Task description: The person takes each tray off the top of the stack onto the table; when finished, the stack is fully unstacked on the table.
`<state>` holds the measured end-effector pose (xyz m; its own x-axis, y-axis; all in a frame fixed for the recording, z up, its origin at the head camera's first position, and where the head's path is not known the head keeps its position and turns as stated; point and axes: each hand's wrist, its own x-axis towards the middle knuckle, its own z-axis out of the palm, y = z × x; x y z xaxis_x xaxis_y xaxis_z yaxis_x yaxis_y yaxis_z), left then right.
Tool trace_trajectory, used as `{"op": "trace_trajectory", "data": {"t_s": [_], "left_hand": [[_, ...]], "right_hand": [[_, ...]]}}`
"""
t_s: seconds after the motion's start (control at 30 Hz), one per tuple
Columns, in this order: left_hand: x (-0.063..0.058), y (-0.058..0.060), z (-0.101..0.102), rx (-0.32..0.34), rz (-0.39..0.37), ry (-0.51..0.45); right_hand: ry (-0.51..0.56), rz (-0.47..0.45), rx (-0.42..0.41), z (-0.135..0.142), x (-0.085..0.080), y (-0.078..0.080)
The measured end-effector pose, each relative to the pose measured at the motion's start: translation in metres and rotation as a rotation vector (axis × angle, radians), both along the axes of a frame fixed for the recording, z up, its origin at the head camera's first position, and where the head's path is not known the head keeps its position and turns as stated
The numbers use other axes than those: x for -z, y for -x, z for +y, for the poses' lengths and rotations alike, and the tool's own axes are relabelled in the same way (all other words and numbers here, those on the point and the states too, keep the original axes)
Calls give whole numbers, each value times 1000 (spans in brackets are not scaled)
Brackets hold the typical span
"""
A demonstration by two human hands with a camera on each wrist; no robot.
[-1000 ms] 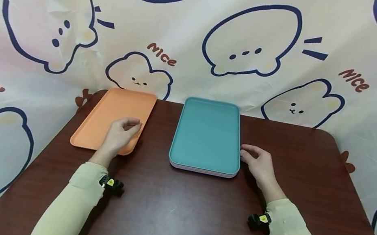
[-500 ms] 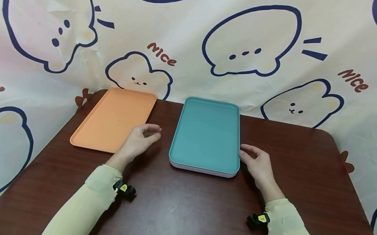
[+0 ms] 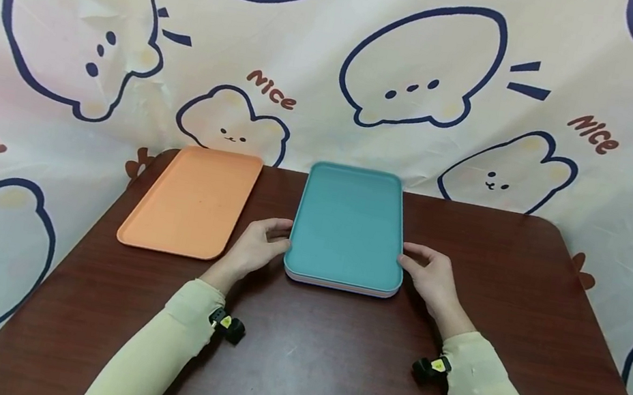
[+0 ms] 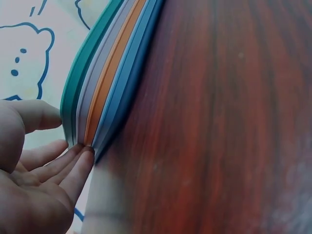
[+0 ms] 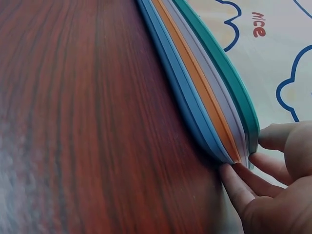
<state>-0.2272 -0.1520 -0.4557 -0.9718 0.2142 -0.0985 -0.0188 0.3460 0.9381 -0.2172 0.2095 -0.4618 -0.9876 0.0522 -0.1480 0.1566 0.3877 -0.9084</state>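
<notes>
At the left of the dark brown, wood-grained table [image 3: 287,379] lies a flat orange rectangular tray [image 3: 189,201] with rounded corners and a low rim, near the table's back edge. In front and to the right of it comes the person's left arm in a pale yellow-green sleeve [image 3: 156,345], a small black camera with a yellow mark [image 3: 229,327] strapped at the wrist. The left hand [image 3: 255,246] is not clenched: its thumb touches the side of the teal layer, and its other fingers reach the edges lower down, extended rather than wrapped round anything.

In the middle, between the two hands, sits a neat stack of smooth rectangular trays [image 3: 339,287] — a teal tray [image 3: 349,227] on top, then a lavender tray layer [image 4: 94,73], an orange tray layer [image 4: 108,73] and blue tray layers [image 4: 122,78] at the bottom, resting on the table.

On the right, the right hand [image 3: 434,278] mirrors the left — unclenched, thumb by the teal rim, extended fingers against the lower layers. Its wrist carries a matching black camera [image 3: 428,370]. Behind everything hangs a pale backdrop with blue-outlined cartoon bears [image 3: 321,53].
</notes>
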Motion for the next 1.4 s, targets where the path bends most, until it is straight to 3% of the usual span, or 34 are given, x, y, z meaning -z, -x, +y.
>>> {"op": "trace_trajectory", "data": {"t_s": [0.4, 0.87, 1.13, 1.3, 1.4], "left_hand": [[-3, 3, -3, -15, 23, 48], [-1, 3, -48, -71, 42, 98], [-5, 2, -69, -142, 51, 125], [-6, 2, -81, -181, 30, 123], [-6, 2, -88, -180, -30, 67]], "right_hand": [[16, 32, -10, -6, 6, 1], [39, 56, -60, -52, 5, 10], [57, 88, -59, -83, 7, 13], [73, 101, -58, -99, 8, 15], [73, 106, -53, -107, 9, 16]]}}
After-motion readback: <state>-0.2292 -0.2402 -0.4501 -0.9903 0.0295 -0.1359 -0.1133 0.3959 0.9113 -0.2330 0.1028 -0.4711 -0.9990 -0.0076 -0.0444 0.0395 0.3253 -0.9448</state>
